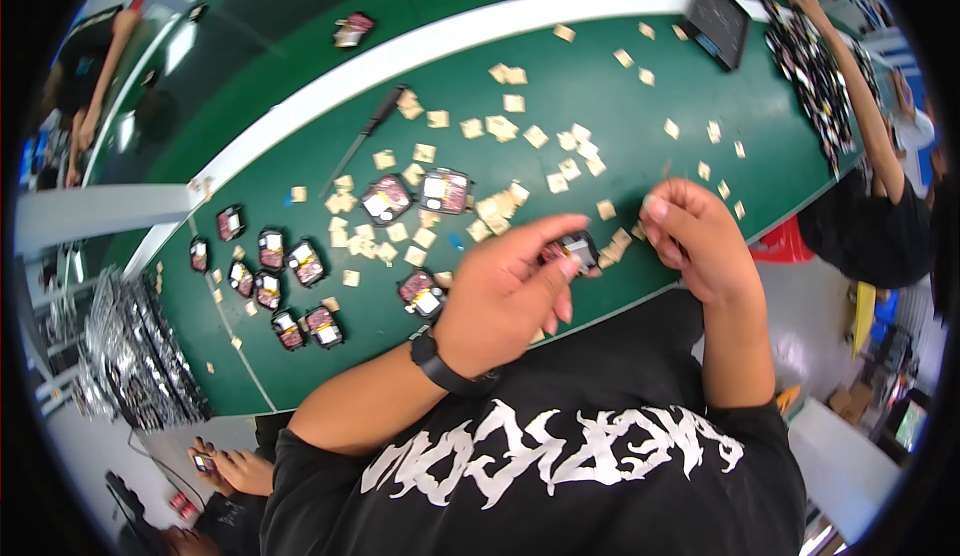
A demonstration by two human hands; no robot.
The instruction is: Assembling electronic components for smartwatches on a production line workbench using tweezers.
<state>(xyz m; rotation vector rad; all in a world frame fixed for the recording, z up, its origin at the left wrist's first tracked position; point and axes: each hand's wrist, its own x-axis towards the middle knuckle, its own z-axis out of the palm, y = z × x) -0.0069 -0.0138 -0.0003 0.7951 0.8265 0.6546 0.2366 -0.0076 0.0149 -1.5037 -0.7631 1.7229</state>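
Observation:
My left hand, with a black band at its wrist, grips a small black-cased electronic module between thumb and fingers. To its right, my right hand is raised over the table's near edge with thumb and forefinger pinched together. A thin, pale sliver shows just above those fingertips; whether they hold it I cannot make out. Beyond my left hand lie two similar modules with reddish boards and white labels. Another module rests beside my left wrist.
Many small beige squares are scattered over the green table. A long dark screwdriver lies beyond them. More modules and stacked silvery packets are at left. A black tray stands far right, near a co-worker's arm.

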